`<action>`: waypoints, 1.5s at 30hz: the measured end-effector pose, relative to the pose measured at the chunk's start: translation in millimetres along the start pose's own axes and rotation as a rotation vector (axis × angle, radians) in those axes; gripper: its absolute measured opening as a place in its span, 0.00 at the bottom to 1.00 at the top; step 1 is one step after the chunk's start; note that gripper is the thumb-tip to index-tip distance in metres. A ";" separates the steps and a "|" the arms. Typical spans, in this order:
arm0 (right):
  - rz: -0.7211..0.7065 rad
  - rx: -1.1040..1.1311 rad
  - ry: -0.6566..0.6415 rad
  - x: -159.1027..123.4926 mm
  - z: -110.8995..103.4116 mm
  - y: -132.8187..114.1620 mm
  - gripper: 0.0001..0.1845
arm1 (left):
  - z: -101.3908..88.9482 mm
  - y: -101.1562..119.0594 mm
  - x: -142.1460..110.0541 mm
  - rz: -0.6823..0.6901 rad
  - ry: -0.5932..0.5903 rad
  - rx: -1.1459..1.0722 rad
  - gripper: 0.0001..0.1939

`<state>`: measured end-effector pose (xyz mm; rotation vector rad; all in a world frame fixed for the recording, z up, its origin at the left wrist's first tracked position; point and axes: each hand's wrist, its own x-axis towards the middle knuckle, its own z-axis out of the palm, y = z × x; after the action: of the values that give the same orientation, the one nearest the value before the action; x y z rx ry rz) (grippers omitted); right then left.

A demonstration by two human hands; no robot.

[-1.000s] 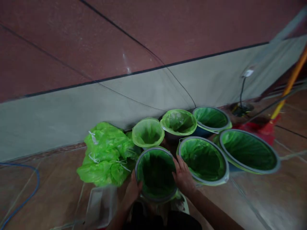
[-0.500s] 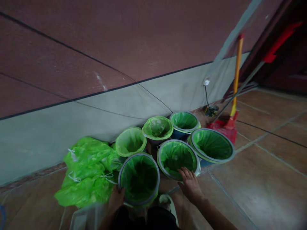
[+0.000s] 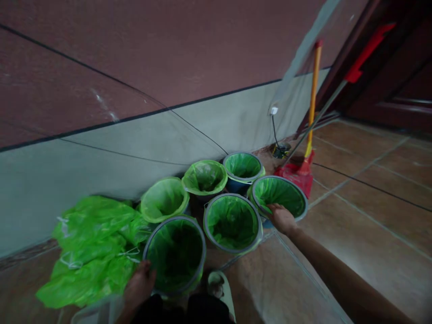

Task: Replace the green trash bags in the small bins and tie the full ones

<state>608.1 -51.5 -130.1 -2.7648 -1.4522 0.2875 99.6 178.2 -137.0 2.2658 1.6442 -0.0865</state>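
My left hand (image 3: 139, 280) is closed on the left rim of the nearest trash can (image 3: 203, 252), which has a grey ring over a green liner bag. With my right arm stretched out, my right hand (image 3: 282, 219) grips the near rim of the right-hand trash can (image 3: 305, 198); its fingertips reach inside over the green liner. Between these two stands another ringed trash can (image 3: 232, 222), untouched. Behind them are a ringed blue can (image 3: 241, 186) and two cans without visible rings, a left one (image 3: 165, 200) and a middle one (image 3: 205, 177), their liners folded outward.
Tied green plastic bags (image 3: 97, 243) lie in a heap on the left. A translucent container (image 3: 99, 310) sits near my left arm. At the right, a red dustpan (image 3: 297, 175) and long handles lean by the wall. A black cable (image 3: 367, 182) crosses the tiled floor.
My right hand has moved from the middle can's rim to the right-hand can's rim. My left hand stays at the nearest can. The view has shifted to the right.
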 end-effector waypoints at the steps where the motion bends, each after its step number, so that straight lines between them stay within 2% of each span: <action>1: 0.001 -0.020 -0.048 4.6 2.6 -3.6 0.16 | 3.2 -0.1 1.7 0.038 -0.020 -0.015 0.12; 6: 0.010 -0.055 -0.121 19.9 13.2 -4.3 0.12 | 15.3 8.0 5.1 0.220 -0.257 -0.046 0.11; 12: -0.092 -0.059 -0.173 28.3 11.9 1.4 0.12 | 17.4 16.2 1.8 0.278 -0.407 -0.086 0.11; 16: -0.145 -0.042 -0.186 29.1 9.8 0.1 0.12 | 16.6 22.0 3.7 0.277 -0.406 -0.110 0.10; 21: -0.138 0.006 -0.168 27.6 2.7 2.8 0.12 | 14.3 28.5 3.9 0.262 -0.392 -0.135 0.10; 25: -0.091 0.048 -0.146 23.9 -0.6 3.6 0.13 | 10.7 29.0 1.9 0.213 -0.387 -0.147 0.10; 29: 0.004 0.072 -0.095 16.5 6.9 -2.5 0.15 | 10.1 26.2 1.8 0.182 -0.384 -0.135 0.11; 38: 0.113 0.101 -0.022 9.9 19.9 -12.4 0.16 | 25.1 5.1 10.1 0.231 -0.397 -0.113 0.13; 42: 0.142 0.115 -0.009 13.2 19.6 -15.2 0.17 | 20.9 9.1 9.0 0.178 -0.393 -0.134 0.13; 45: 0.130 0.152 -0.027 15.7 14.9 -11.5 0.14 | 13.9 15.7 6.1 0.145 -0.385 -0.140 0.12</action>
<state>605.0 -33.2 -146.3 -2.7456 -1.2021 0.4190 118.3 175.3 -147.9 2.0957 1.2460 -0.3388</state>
